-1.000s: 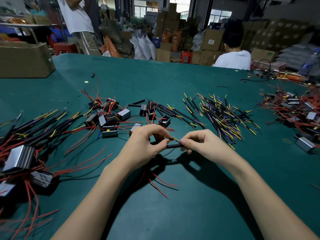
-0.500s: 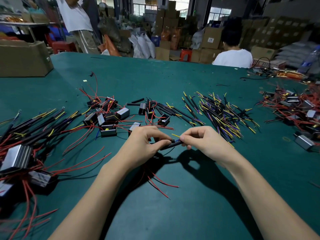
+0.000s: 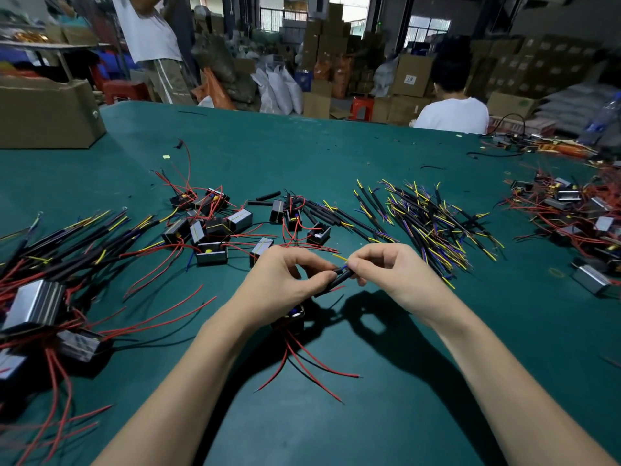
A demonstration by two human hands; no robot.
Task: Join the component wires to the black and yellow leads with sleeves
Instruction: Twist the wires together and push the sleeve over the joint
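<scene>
My left hand [image 3: 284, 285] and my right hand [image 3: 391, 274] meet over the middle of the green table [image 3: 336, 146]. Between their fingertips they pinch a black sleeved lead [image 3: 340, 277] with a yellow and a blue wire end sticking out at its top. Under my left palm hangs a small black component [image 3: 293, 318], largely hidden, with red wires [image 3: 309, 363] trailing toward me. A heap of black and yellow leads [image 3: 426, 223] lies beyond my right hand. Loose components with red wires [image 3: 215, 227] lie beyond my left hand.
Joined assemblies with metal-cased parts [image 3: 37, 304] pile up at the left edge. More components and red wires [image 3: 578, 213] sit at the right. A cardboard box [image 3: 47, 112] stands at the far left. One person sits [image 3: 452, 112] and another stands [image 3: 154, 45] beyond the table.
Both hands have stayed together on the sleeved lead; it has tilted up at the right end, and the yellow wire tip now shows above my fingers.
</scene>
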